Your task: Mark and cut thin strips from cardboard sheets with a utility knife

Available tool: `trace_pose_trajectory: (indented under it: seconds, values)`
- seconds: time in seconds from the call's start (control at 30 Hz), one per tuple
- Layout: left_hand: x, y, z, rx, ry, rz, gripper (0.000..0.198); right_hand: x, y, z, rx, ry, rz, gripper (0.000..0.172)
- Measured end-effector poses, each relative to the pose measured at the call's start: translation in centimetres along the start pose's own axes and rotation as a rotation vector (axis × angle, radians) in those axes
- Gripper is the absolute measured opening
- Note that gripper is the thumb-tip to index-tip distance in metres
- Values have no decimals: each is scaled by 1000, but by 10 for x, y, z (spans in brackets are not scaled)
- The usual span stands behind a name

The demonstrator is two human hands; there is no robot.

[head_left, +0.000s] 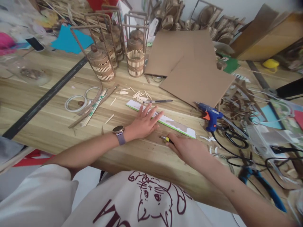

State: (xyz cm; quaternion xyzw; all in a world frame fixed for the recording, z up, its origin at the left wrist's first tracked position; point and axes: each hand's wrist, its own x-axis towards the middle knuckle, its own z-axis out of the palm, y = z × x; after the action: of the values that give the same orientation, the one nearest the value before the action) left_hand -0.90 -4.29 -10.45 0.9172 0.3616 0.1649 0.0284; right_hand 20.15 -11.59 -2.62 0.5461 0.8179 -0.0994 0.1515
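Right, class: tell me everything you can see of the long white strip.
The white strip is narrow and flat, perhaps card or plastic. Bright green lines its near edge; dark print shows near the middle, and a brownish patch marks its right part. It lies slantwise on the wooden table, right end nearer the person, with the left hand spread over it.

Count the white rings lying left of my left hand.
2. One white ring lies farthest left; the other white ring is just beyond it and to its right, between it and your left hand. More could be hidden under clutter.
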Motion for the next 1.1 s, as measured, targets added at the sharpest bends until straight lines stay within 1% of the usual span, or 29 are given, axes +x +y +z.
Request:
trace_pose_trajectory:
  seconds: [0.17,0.27,0.43,0.63,0.77,0.97,1.1]
  values:
    - [-1,2,-2,-16,-29,-9,55,7,-10,-12,-120,-142,-35,23]
    - [0,2,-2,-19,-48,-8,56,9,-13,-15,-137,-182,-59,26]
    - [-1,3,0,-20,-16,0,58,14,-15,-13,-94,-171,-76,25]
    - [0,5,-3,-2,-59,1,56,15,-16,-16,-106,-180,-73,23]
    - [0,5,-3,-8,-46,2,55,15,-14,-14,-97,-181,-80,22]
    - [0,4,-3,-4,-45,11,52,16,-11,-8,-128,-171,-90,27]
    - [1,5,-4,14,-59,9,53,16,-17,-12,-165,-191,-79,29]
